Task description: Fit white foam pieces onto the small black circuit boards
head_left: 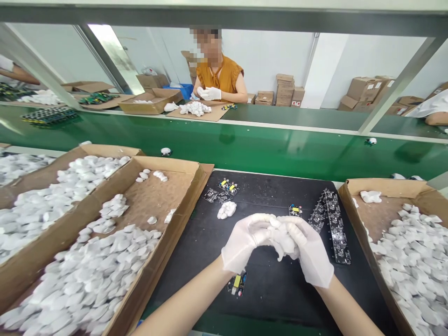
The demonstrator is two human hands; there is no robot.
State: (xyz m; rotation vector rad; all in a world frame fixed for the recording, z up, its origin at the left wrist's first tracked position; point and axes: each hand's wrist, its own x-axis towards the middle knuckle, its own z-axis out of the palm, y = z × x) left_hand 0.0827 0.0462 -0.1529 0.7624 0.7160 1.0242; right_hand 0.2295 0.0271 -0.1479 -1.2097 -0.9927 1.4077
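My left hand [247,240] and my right hand [310,247], both in white gloves, meet above the black mat. Their fingers are closed round a soft, putty-like white lump [282,240], from which a small strand hangs. Part of the lump is hidden by the fingers. Beyond my left hand, another white clump [227,210] lies on the mat. A small circuit board with a yellow part [237,282] lies below my left wrist. Another circuit board [295,211] sits just behind my right fingers.
Cardboard trays of white pieces flank the mat: one at left [189,168], one at right [395,184]. Black board strips [338,228] lie on the mat's right, several small boards [229,186] at its back. Past the green conveyor [273,149], a gloved co-worker [224,77] handles something white.
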